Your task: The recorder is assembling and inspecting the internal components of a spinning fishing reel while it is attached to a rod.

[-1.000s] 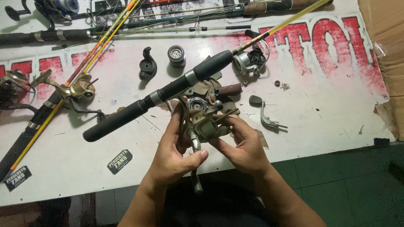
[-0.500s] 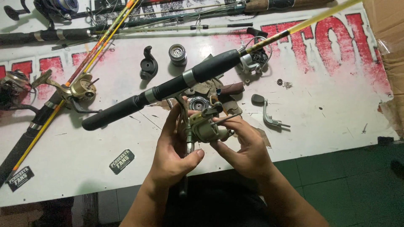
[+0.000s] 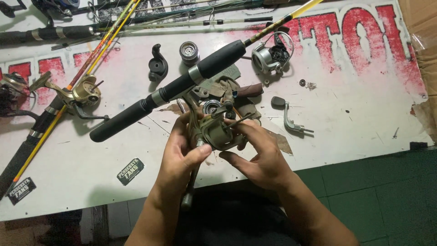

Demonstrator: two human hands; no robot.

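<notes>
Both my hands hold an olive-grey spinning reel body (image 3: 217,132) over the near edge of the white table (image 3: 355,114). My left hand (image 3: 181,152) grips the reel's stem from the left, thumb laid across it. My right hand (image 3: 257,152) pinches the reel's right side with its fingertips. A black-handled fishing rod (image 3: 175,89) lies slantwise just behind the reel. Loose reel parts and a crumpled cloth (image 3: 230,91) sit under it.
On the table lie a grey crank handle (image 3: 287,116), a silver reel (image 3: 268,57) mounted on the rod, a spool (image 3: 189,51), a black cover piece (image 3: 157,68), a gold reel (image 3: 84,93) on a yellow rod, further rods along the back, and two stickers at the near left.
The reel has been turned slightly in my hands and drawn a little nearer to me. Things on the table stay put.
</notes>
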